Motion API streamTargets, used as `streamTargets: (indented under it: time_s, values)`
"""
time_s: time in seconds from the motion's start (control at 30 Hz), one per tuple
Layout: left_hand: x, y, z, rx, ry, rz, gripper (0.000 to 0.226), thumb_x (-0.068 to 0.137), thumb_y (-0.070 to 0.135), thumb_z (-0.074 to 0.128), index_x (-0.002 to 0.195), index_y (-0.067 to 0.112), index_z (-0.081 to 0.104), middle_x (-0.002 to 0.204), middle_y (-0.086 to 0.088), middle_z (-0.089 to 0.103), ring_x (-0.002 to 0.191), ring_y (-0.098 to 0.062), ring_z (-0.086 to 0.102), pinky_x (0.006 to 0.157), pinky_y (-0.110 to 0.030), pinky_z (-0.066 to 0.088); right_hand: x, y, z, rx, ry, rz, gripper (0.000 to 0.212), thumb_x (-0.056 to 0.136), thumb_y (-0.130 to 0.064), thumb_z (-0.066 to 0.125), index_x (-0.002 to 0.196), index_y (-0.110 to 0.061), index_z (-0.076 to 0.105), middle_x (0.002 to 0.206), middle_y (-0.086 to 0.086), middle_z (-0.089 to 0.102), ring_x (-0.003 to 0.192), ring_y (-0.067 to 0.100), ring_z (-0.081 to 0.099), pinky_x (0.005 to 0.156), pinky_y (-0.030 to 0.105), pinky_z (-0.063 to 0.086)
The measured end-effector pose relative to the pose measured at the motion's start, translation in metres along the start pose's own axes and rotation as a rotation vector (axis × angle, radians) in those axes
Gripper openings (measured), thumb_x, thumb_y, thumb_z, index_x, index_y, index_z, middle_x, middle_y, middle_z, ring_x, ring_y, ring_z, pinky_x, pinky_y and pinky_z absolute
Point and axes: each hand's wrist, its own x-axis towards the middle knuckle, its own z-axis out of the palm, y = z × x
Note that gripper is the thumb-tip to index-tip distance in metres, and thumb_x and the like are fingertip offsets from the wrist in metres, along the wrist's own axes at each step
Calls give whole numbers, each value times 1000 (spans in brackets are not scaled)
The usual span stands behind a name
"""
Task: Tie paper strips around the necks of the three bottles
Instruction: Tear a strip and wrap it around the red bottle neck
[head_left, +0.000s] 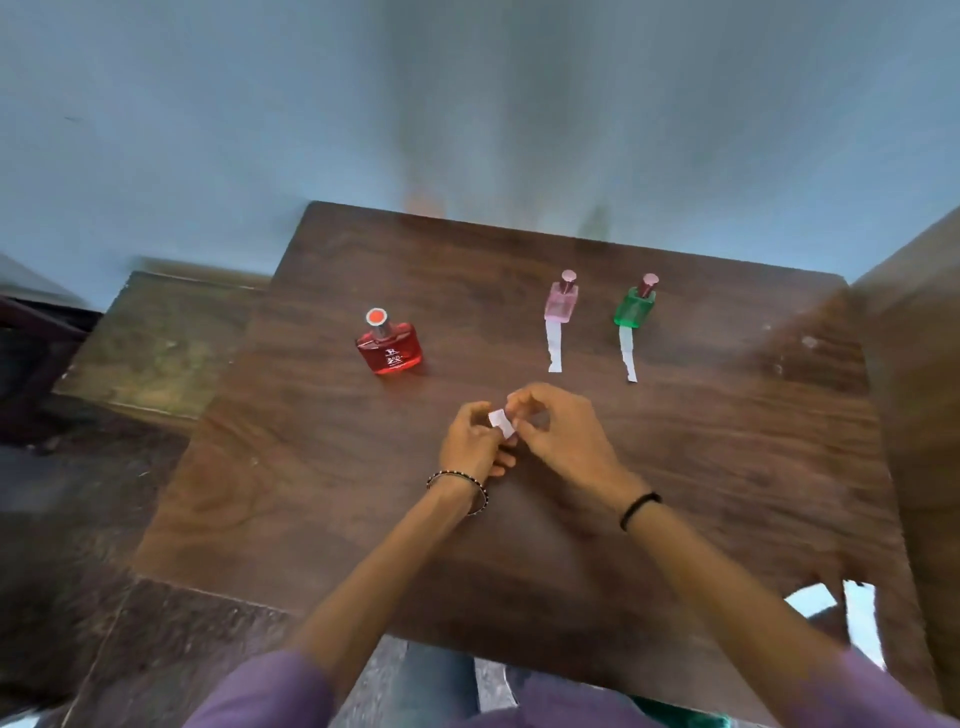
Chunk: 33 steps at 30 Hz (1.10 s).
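Both hands are over the near-middle of the table (260, 415), pinching one white strip (501, 422) between them. Left hand (474, 441) has its fingertips closed on the strip's left end. Right hand (558, 439) grips the other end, fingers curled, and hides most of the strip. It's held clear of the wood, probably to straighten or shape it before it goes on a neck.

The strip looks like thin white paper, short where visible, slightly bent. Can't tell its full length.

Bottles are far of the hands, upright. Red bottle (388, 345) at left has no strip near it, so I'd guess this one is for it. Pink bottle (561, 301) and green bottle (635, 305) at right each have a white strip lying on the near side, one end at the base: the pink one's strip (554, 345) and the green one's strip (627, 353). Staged one per bottle, none tied yet.
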Motion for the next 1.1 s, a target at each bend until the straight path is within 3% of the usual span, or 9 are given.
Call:
streamTargets:
  time_s: [0.13, 0.27, 0.37, 0.47, 0.57, 0.67, 0.83, 0.97, 1.1]
  values:
    - [10, -6, -22, 39, 35, 51, 23, 93, 3, 55, 105, 22, 57, 70, -5, 69, 45, -15, 62, 44, -24, 49, 56, -32, 32, 46, -78, -19, 25, 88, -17, 71, 112, -19, 65, 112, -4, 71, 96, 12, 68, 89, 34, 57]
    - [23, -7, -40, 104, 19, 71, 18, 96, 6, 57, 94, 20, 69, 66, 0, 67, 44, -5, 63, 48, -22, 53, 107, -57, 61, 52, -208, -52, 75, 80, -21, 84, 144, -16, 45, 146, 3, 54, 126, 18, 55, 102, 35, 49]
    - [29, -8, -48, 130, -11, 91, 16, 96, 10, 60, 96, 18, 73, 72, 0, 68, 47, -2, 63, 56, -27, 58, 133, -64, 78, 33, -277, -85, 90, 72, -21, 89, 148, -18, 41, 149, 3, 52, 132, 19, 52, 108, 36, 45]
    - [32, -10, -53, 167, -24, 113, 17, 96, 12, 60, 104, 15, 75, 79, -2, 68, 51, 0, 62, 62, -29, 62, 145, -68, 89, 13, -298, -124, 69, 73, -26, 89, 133, -19, 55, 128, -3, 64, 115, 14, 60, 98, 28, 45]
    - [31, -13, -56, 182, -26, 129, 18, 95, 11, 61, 102, 18, 76, 87, -5, 70, 63, -9, 65, 65, -28, 62, 143, -67, 88, -29, -287, -130, 45, 78, -34, 85, 114, -18, 65, 105, -6, 70, 95, 12, 62, 82, 29, 45]
    - [30, -16, -56, 128, -42, 105, 21, 94, 3, 59, 96, 16, 75, 97, -16, 73, 76, -24, 73, 67, -32, 63, 128, -58, 76, -43, -212, -119, 46, 77, -43, 83, 113, -18, 69, 102, -3, 74, 92, 14, 66, 85, 35, 53]
    - [25, -20, -45, 98, -49, 93, 28, 92, -4, 56, 84, 16, 74, 90, -15, 74, 70, -25, 72, 67, -33, 61, 70, -33, 30, 169, -86, -5, 45, 73, -48, 86, 111, -28, 73, 99, -11, 77, 92, 4, 70, 85, 20, 53]
    - [16, -19, -24, 153, -37, 108, 23, 90, 6, 62, 77, 19, 76, 77, -7, 76, 69, -20, 73, 74, -41, 62, 17, -3, -3, 506, -50, 133, 49, 70, -39, 91, 114, -25, 73, 107, 0, 78, 102, 19, 73, 95, 43, 58]
    - [-2, -15, 4, 232, -37, 185, 27, 90, 12, 55, 100, 18, 80, 89, -5, 79, 86, -26, 75, 82, -45, 61, -35, 20, -29, 720, -20, 246, 45, 79, -23, 84, 122, -20, 70, 114, 6, 76, 108, 26, 72, 101, 52, 54]
